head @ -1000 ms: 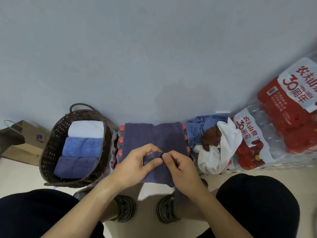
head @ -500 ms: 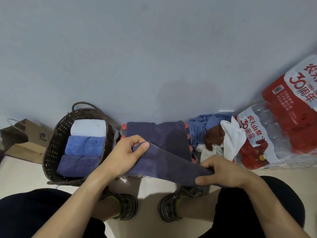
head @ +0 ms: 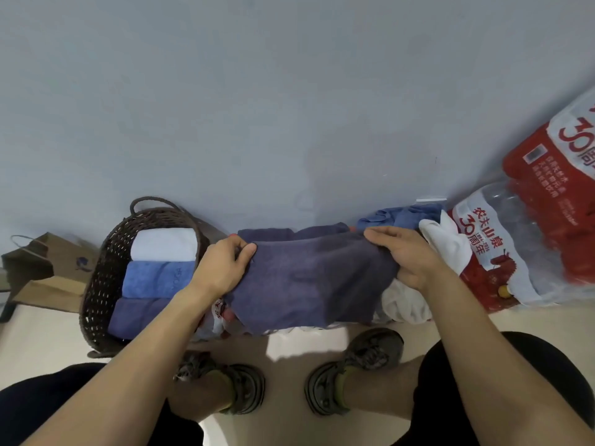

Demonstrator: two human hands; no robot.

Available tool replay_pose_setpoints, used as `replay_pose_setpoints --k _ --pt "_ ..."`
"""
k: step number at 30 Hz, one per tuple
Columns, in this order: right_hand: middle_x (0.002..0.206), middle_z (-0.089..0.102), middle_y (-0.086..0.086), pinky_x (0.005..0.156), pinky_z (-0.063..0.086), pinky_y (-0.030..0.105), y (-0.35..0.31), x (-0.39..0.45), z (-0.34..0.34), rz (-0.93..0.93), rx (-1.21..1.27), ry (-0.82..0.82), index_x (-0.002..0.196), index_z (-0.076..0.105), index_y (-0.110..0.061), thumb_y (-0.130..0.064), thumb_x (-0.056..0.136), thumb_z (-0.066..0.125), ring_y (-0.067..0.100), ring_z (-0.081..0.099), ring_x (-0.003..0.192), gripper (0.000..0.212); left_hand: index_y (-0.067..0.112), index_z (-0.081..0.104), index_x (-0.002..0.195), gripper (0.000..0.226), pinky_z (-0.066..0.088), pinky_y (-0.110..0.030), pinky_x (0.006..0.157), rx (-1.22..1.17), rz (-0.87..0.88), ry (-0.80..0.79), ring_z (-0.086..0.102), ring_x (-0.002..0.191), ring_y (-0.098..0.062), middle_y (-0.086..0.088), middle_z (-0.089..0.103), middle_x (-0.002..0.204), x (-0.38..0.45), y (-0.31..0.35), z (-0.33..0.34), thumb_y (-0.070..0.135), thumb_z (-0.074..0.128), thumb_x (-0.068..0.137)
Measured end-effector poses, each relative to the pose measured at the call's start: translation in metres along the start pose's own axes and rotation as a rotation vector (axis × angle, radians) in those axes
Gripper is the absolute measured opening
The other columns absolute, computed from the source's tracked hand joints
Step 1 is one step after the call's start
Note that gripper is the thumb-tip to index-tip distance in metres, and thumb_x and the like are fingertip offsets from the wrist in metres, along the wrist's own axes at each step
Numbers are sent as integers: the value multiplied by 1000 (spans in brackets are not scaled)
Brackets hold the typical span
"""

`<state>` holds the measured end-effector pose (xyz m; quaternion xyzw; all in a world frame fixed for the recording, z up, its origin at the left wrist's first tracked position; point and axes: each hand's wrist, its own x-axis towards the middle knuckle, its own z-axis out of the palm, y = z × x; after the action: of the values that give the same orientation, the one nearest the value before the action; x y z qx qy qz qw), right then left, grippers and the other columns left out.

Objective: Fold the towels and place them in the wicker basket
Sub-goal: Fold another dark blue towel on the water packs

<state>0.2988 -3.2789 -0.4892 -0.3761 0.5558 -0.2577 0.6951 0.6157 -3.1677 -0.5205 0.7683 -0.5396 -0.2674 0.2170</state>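
Both hands grip a dark purple towel [head: 309, 281], stretched flat between them: the left hand [head: 222, 268] pinches its left edge, the right hand [head: 405, 259] clutches its right edge. To the left, a wicker basket [head: 103, 284] holds three folded towels [head: 159, 272]. Unfolded cloths [head: 441, 243] lie heaped at right, beside bottled water packs [head: 531, 246].

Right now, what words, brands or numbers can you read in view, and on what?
"农夫山泉", "30周年" and "1996-2024": white label of the near water-bottle pack.
"30" with a cut-off character: label of the upper water-bottle pack.
Small white lines on that pack's red panel: too blurred to read.
Blue logo on the paper bag: illegible.
Towels and basket: none.
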Motion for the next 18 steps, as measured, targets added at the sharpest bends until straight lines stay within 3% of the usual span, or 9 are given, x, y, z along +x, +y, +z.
replay_pose_setpoints --k 2,4,6,8,10,12,14,16,18 --pt "94 76 7 70 58 26 6 22 10 2 99 132 104 73 -9 -11 87 72 20 70 90 16 24 53 71 31 38 -30 60 24 -42 -40 58 66 -18 1 65 67 17 -7 7 39 52 98" --pt "89 73 6 57 55 21 13 42 17 -9 135 221 110 70 -8 -5 89 68 15 69 76 21 21 59 72 32 40 -27 60 19 -105 -99 61 69 -18 3 66 69 34 -14 15 40 53 97" --pt "99 69 9 64 57 25 23 58 21 -47 175 234 122 61 -10 0 91 63 16 70 80 33 20 63 74 29 42 -24 62 -89 -191 -81 64 76 -19 5 67 73 48 -22 23 39 57 96" --pt "112 64 10 85 56 36 37 70 23 -78 137 221 136 48 -15 1 91 64 23 66 99 51 16 62 89 22 46 -27 71 -254 -296 7 65 87 -23 3 65 83 55 -29 32 37 61 94" --pt "120 59 7 97 49 37 55 76 21 -72 -107 259 146 37 -14 -4 88 69 23 61 109 67 11 54 113 38 48 -33 84 -299 -388 8 62 100 -25 -3 62 101 52 -34 42 40 65 91" --pt "120 61 8 94 46 32 75 74 17 -39 -394 355 143 38 -10 -10 84 74 24 61 108 69 7 44 127 58 47 -37 89 -217 -458 -44 59 109 -29 -9 60 115 37 -39 57 39 70 87" --pt "109 65 10 86 44 29 98 65 13 9 -596 418 130 49 -7 -14 80 75 29 63 106 57 5 41 128 61 51 -41 91 -142 -521 -43 60 110 -33 -13 60 119 15 -45 74 35 73 85" --pt "100 69 10 80 49 30 118 54 12 50 -746 363 117 60 -8 -17 78 75 32 65 101 42 5 43 125 58 54 -43 88 -70 -553 -43 62 104 -34 -15 61 115 -9 -51 89 34 73 84" --pt "108 68 12 84 53 35 130 45 15 53 -853 309 116 63 -10 -22 79 75 32 64 103 41 7 47 122 56 54 -41 85 -6 -559 -68 63 102 -34 -14 65 110 -30 -55 99 37 74 83"
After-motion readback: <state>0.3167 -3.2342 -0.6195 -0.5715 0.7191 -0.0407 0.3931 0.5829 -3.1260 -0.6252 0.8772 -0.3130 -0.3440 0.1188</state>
